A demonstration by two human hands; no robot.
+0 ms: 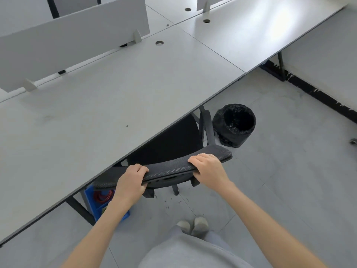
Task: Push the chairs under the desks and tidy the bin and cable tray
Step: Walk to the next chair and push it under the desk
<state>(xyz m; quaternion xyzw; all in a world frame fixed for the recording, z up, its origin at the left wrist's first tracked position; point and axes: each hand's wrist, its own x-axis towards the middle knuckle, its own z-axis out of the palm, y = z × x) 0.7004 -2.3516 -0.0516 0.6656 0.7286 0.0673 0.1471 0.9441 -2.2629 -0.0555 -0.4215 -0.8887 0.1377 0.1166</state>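
Both hands, left and right, clutch the chair back; its armrest may strike the bin.

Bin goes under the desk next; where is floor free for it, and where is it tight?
Free: floor under the desk edge right of the chair, behind the bin. Tight: left of the chair, where the blue tray and a desk leg stand.
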